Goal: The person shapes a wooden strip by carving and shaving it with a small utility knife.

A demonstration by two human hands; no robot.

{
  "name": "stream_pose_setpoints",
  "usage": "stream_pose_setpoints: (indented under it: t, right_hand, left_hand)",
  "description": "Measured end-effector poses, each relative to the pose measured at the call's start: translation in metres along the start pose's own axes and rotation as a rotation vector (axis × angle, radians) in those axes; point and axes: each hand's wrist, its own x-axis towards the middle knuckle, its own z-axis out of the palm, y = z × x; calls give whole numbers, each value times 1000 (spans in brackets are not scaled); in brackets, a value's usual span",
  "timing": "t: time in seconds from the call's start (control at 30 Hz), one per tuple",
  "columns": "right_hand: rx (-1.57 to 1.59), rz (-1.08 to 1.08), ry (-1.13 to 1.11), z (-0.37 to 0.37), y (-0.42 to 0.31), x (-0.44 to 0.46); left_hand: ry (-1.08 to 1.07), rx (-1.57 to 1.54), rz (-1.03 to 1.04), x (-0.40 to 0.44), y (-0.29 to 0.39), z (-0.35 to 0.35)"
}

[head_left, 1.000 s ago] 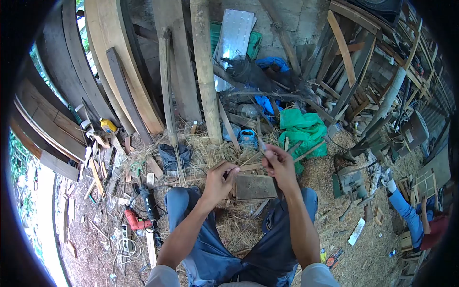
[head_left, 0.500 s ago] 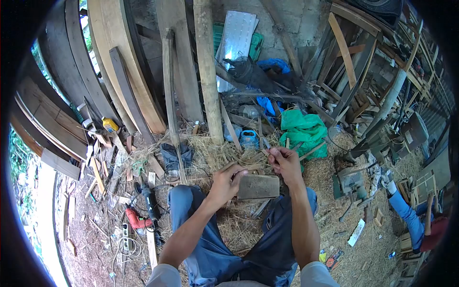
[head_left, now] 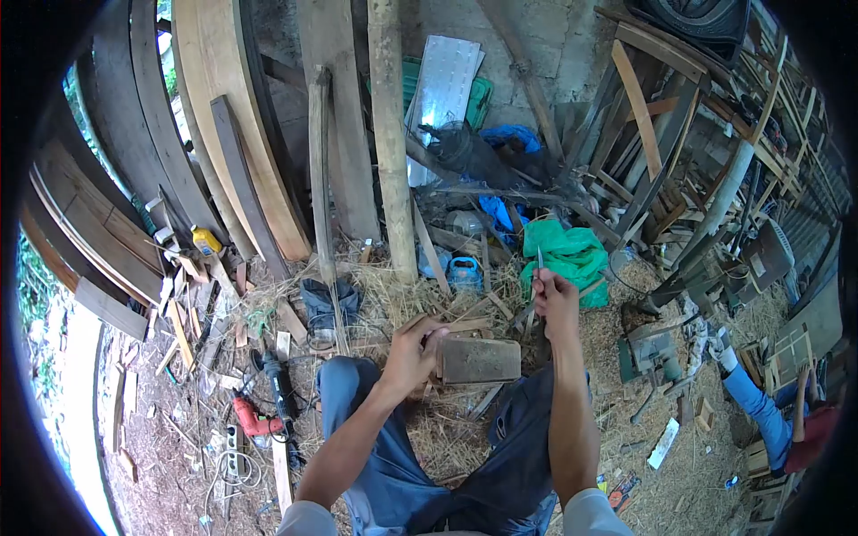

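My left hand (head_left: 415,352) is closed at the left end of a wooden block (head_left: 483,361), its fingers pinching a thin pale strip of wood (head_left: 468,325) that points right over the block. My right hand (head_left: 558,308) is raised to the right of the block, wrapped round a small knife (head_left: 540,258) with its narrow pointed blade upward. The knife's handle is mostly hidden by the fingers. The block lies between my knees, its worn top face showing.
A red power drill (head_left: 255,417) and an angle grinder (head_left: 279,393) lie left of my legs near a power strip (head_left: 235,451). A green plastic bag (head_left: 565,259) lies ahead. Boards (head_left: 237,116) lean at the back left. Another person's blue-clad leg (head_left: 758,404) is at right.
My right hand has moved away from the left, to the right, and the knife now points upward. My left hand has shifted slightly left and down, keeping the strip.
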Motion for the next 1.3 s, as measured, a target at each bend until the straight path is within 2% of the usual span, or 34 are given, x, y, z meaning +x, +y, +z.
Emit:
stream_pose_setpoints:
  t: [0.13, 0.2, 0.33, 0.5, 0.7, 0.77, 0.8, 0.87, 0.97, 1.0, 1.07, 1.3]
  right_hand:
    - [89, 61, -97, 12, -12, -27]
    - [109, 56, -213, 24, -12, -38]
    - [39, 76, -297, 38, -2, -42]
    - [139, 152, -332, 31, -8, -38]
    - [99, 142, -267, 15, -3, -22]
    - [80, -15, 148, -8, -5, -5]
    - [81, -17, 146, -16, -9, -4]
    - [82, -95, 81, -24, -12, -2]
    - [126, 76, -169, 13, -13, -35]
    - [126, 80, -163, 23, -11, -40]
    - [36, 106, -316, 37, -8, -44]
    - [15, 156, -345, 27, -10, -35]
  left_hand:
    - [-17, 14, -45, 5, -5, -3]
    - [-14, 6, -34, 5, -4, -1]
    - [-25, 18, 4, 4, -2, 2]
    - [-84, 39, -41, 5, 6, 1]
    - [-122, -45, -58, 4, 6, 6]
    - [-108, -31, -75, -2, -5, -4]
    - [-98, -15, -93, -4, -9, -8]
    - [-91, -18, -72, -4, -14, -8]
    - [-91, -27, -82, 4, -7, 0]
    - [-91, -13, -105, 5, -4, 2]
    - [-88, -32, -82, 3, -8, 9]
    - [-147, -81, -77, 3, -5, 10]
